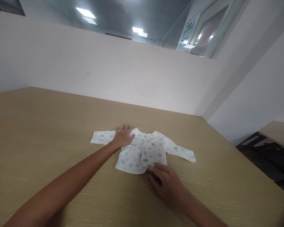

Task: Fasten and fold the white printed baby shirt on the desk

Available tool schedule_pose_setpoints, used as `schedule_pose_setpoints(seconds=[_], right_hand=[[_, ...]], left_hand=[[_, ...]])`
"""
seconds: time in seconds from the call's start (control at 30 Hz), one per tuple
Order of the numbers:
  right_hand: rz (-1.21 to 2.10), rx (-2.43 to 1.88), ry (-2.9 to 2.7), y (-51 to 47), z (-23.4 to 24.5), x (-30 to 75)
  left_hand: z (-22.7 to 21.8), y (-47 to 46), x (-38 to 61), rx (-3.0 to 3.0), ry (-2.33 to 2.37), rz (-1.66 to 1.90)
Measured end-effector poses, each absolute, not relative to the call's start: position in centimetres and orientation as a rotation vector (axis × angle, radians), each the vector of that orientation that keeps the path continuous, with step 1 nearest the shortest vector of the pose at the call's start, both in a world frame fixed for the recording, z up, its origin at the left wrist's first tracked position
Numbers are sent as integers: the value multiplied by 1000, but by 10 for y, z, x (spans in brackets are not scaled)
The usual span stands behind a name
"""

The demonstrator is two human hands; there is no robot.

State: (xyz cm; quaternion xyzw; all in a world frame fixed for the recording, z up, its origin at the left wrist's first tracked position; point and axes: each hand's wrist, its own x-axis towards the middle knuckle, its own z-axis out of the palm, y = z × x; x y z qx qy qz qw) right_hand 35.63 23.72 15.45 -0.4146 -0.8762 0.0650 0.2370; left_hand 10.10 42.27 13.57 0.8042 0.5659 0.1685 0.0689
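A small white baby shirt (132,157) with a scattered green and grey animal print lies spread on the table, its sleeves stretched out to both sides. My left hand (123,137) rests flat with fingers spread on the shirt where the left-side sleeve meets the body. At the bottom hem, right of the middle, my right hand (165,179) has its fingers curled and pinched on the edge of the front flap. That flap overlaps the other front panel. The right fingertips are partly hidden by the hand itself.
The wooden table (61,126) reaches back to a white wall (132,72) with glass above it. Beyond the table's right edge stands another wooden-topped table (279,134) with dark things beneath it.
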Motion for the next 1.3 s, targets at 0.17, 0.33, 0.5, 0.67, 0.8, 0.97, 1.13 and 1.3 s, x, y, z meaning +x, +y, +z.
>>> schedule_pose_setpoints(seconds=[0.17,0.33,0.5,0.67,0.8,0.97,1.13,1.3], right_hand=[[170,-1072,-2456,229,167,353],[300,-1058,-2478,219,177,351],[399,-1018,-2458,211,175,350],[378,-1008,-2386,209,166,342],[319,-985,-2429,206,164,338],[201,-937,-2520,193,164,343],[171,-947,-2542,186,166,349],[299,-952,-2473,190,176,331]], left_hand=[[139,423,102,2375,1720,469],[142,423,101,2369,1749,414],[142,425,100,2356,1786,374],[141,426,100,2366,1795,386],[141,426,100,2363,1792,386],[141,430,98,2358,1776,370],[141,431,97,2375,1762,377],[142,430,97,2366,1754,361]])
